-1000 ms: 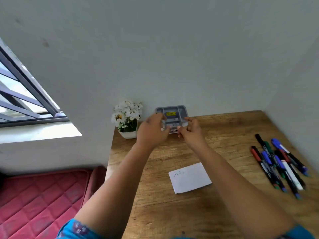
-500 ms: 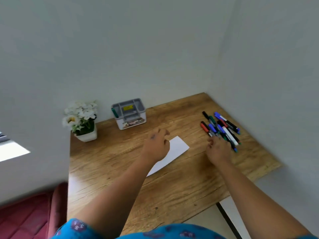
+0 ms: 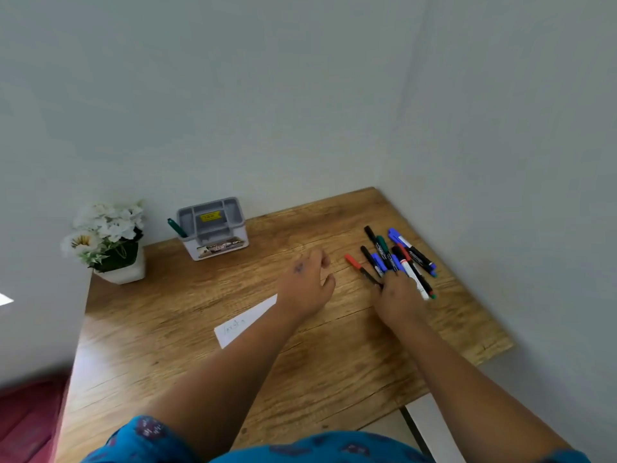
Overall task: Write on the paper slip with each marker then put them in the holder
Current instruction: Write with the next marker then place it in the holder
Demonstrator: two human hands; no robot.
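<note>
From the head view, the right hand (image 3: 397, 300) is reaching forward and right into the pile of markers (image 3: 399, 259), fingers extended onto the near ends though whether it is gripping one I cannot tell; the markers are lying mostly pointing away from the person, and this hand is the nearer one. The left hand (image 3: 309, 280) is hovering loosely curled, holding nothing, above the far end of the paper slip (image 3: 242, 324). The grey holder (image 3: 213, 228), one green marker (image 3: 177, 227) already standing in it, is sitting far left by the wall beside a flower pot (image 3: 110, 248) on the wooden desk (image 3: 187, 345), in a pale-walled corner.
</note>
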